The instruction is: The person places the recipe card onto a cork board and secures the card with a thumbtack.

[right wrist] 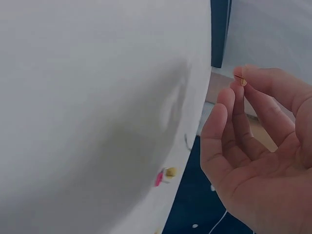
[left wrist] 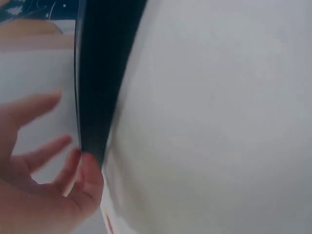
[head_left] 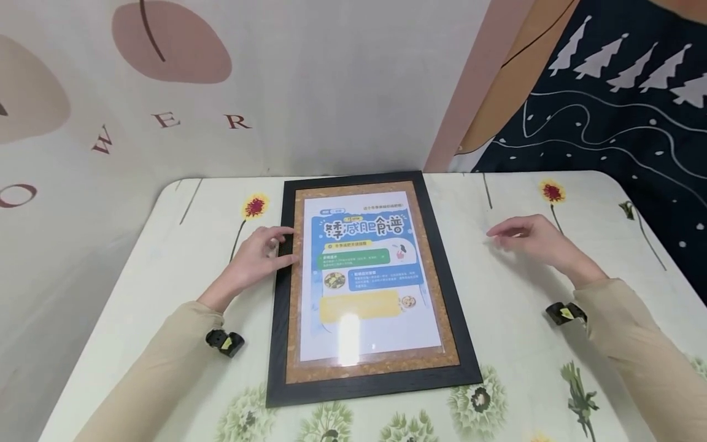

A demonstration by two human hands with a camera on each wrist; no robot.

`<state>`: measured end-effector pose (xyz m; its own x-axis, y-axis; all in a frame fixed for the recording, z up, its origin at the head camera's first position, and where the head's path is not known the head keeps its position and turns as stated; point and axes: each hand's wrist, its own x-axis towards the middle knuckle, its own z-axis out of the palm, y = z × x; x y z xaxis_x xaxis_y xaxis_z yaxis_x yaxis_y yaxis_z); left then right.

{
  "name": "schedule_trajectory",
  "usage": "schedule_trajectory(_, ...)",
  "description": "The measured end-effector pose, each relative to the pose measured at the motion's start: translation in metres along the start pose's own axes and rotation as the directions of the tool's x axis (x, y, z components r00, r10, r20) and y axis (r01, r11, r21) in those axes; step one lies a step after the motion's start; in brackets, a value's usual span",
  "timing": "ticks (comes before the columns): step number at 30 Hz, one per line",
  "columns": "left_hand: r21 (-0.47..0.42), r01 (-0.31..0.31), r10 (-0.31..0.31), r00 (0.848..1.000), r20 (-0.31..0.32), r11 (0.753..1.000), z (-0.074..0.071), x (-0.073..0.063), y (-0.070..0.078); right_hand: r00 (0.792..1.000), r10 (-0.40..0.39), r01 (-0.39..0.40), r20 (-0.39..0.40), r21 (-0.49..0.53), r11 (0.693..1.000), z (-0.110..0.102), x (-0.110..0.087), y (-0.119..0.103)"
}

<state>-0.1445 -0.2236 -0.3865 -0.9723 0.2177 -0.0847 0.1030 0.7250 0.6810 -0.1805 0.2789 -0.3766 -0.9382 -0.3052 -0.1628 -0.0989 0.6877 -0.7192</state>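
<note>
On the flowered table [head_left: 138,294], a black-framed corkboard [head_left: 375,385] bears a printed sheet [head_left: 364,276]. The 2 hands stand apart: the left hand [head_left: 256,255], fingers loose, touches its left side; the right hand [head_left: 533,240] pinches a small gold pin [right wrist: 243,82]. Patterned cloth [head_left: 342,92] hangs behind.

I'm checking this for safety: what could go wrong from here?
The right hand pinches a tiny gold piece, so it might slip and be hard to find on the patterned tabletop. The left hand touches only the left side of the black frame, so it could shift if pushed.
</note>
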Motion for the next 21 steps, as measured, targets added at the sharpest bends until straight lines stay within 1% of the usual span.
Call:
schedule_trajectory(2,0.018,-0.03,0.03,0.999,0.013,0.999,0.0,0.003,-0.002,1.0,-0.013,0.013,-0.005,0.005,1.0,-0.001,0.002,-0.003)
schedule_trajectory(5,0.037,-0.056,0.054,0.997,0.058,0.998,0.001,0.007,-0.004,0.999,-0.05,0.05,-0.012,0.024,0.998,0.002,0.006,-0.008)
schedule_trajectory(8,0.045,-0.062,0.057,0.992,0.114,0.997,0.002,0.011,-0.006,0.996,-0.091,0.091,-0.011,0.04,0.995,0.009,0.012,-0.012)
schedule_trajectory(12,0.056,-0.074,0.063,0.982,0.179,0.996,0.002,0.017,-0.009,0.994,-0.106,0.107,-0.009,0.038,0.994,0.016,0.019,-0.018)
schedule_trajectory(18,0.08,-0.094,0.076,0.975,0.209,0.992,0.003,0.021,-0.015,0.996,-0.091,0.091,0.0,0.001,0.996,0.02,0.029,-0.036)
schedule_trajectory(21,0.089,-0.101,0.078,0.97,0.228,0.991,0.002,0.022,-0.017,0.995,-0.099,0.099,0.001,-0.016,0.995,0.022,0.037,-0.046)
